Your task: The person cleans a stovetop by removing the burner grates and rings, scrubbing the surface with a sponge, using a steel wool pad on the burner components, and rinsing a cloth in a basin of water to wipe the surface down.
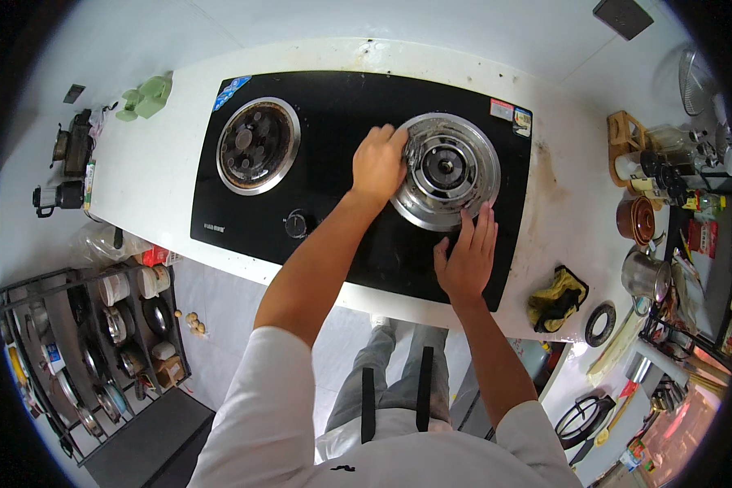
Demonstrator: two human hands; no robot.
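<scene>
A black glass two-burner gas hob [354, 97] is set into the white countertop [146, 183] before me. My left hand [378, 161] curls over the left side of the right burner [445, 210]. Its fingers press what looks like a steel wool scrubber [411, 151], partly hidden, against the metal dish. On the near right rim of this burner rest the fingertips of my right hand [471, 256], spread and holding nothing. The right burner's dish is shiny with some dark specks. Brown grime stains the left burner [258, 146], and neither burner carries a pot support.
A yellow-and-black cloth or glove [558, 300] lies right of the hob, near a black ring [600, 325]. Farther right are a metal pot [645, 273], a brown lidded pot [637, 221] and a black pot support [584, 421]. A rack of pans [97, 348] stands at left.
</scene>
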